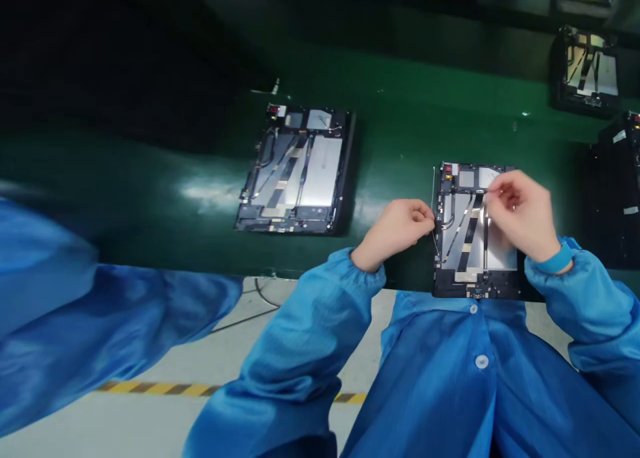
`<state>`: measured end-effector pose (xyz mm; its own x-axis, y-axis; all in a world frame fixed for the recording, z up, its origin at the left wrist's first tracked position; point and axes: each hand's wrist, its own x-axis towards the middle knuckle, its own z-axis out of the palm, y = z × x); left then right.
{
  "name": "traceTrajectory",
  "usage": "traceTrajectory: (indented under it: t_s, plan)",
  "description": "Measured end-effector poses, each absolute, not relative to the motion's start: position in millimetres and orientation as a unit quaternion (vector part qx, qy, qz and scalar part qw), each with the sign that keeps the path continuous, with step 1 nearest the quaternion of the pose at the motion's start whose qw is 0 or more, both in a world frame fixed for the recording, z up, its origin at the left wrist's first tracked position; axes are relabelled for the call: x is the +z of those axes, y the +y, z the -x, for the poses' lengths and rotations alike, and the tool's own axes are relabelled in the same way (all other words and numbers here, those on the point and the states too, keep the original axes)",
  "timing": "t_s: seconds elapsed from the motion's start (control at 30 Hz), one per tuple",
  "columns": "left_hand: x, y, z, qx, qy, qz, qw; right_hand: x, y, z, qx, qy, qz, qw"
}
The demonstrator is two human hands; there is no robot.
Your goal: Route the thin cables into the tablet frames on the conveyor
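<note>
An opened tablet chassis (473,245) with silver battery and black flex cables lies on the green belt (400,125) right in front of me. My left hand (395,231) is curled at its left edge, pinching a thin white wire (434,198) that runs up along that edge. My right hand (520,211) hovers over the upper right of the chassis, fingers pinched on the same thin wire near the top boards. Both arms wear blue sleeves.
A second opened tablet (297,171) lies to the left on the belt. More units (590,71) sit at the far right and back. Another person's blue sleeve (90,311) fills the lower left. Grey floor with a yellow-black stripe (150,388) shows below.
</note>
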<state>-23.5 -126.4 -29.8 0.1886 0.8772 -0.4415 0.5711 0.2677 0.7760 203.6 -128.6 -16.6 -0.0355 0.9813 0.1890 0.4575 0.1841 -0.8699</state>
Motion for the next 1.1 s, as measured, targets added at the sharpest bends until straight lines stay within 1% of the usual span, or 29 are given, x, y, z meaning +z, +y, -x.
traceTrajectory:
  t_s: [0.1,0.17,0.2,0.3,0.4,0.53,0.63,0.83,0.97,1.1]
  plan:
    - [-19.9,-142.0,25.9,0.262,0.592,-0.574,0.502,-9.2,-141.8,-173.6,0.367,-0.744,0.486,0.276]
    - [-9.4,-152.5,29.7,0.306,0.548,-0.597,0.500,-10.3,-145.0,-160.7,0.367,-0.779,0.458,0.219]
    - [-5.1,-157.0,31.5,0.320,0.526,-0.612,0.497,-11.5,-145.4,-157.6,0.363,-0.790,0.449,0.206]
    - [-2.7,-165.8,33.9,0.348,0.484,-0.632,0.495,-14.9,-144.2,-160.8,0.362,-0.809,0.416,0.205]
    - [-16.8,-169.0,31.6,0.362,0.490,-0.597,0.522,-18.0,-140.1,-172.7,0.364,-0.824,0.381,0.210]
    - [-41.1,-171.8,24.4,0.333,0.513,-0.531,0.587,-25.3,-128.8,-181.6,0.339,-0.850,0.341,0.213]
    - [-49.6,-173.9,19.2,0.314,0.517,-0.500,0.620,-32.1,-119.1,-180.9,0.310,-0.866,0.322,0.223]
    - [-48.6,-174.8,12.2,0.334,0.533,-0.442,0.640,-40.3,-109.9,-177.9,0.274,-0.871,0.335,0.232]
    - [-47.7,-168.8,9.4,0.353,0.541,-0.431,0.629,-42.0,-107.5,-178.1,0.278,-0.865,0.349,0.229]
    - [-51.0,-158.3,8.8,0.364,0.534,-0.409,0.645,-42.5,-106.1,-177.1,0.289,-0.858,0.361,0.226]
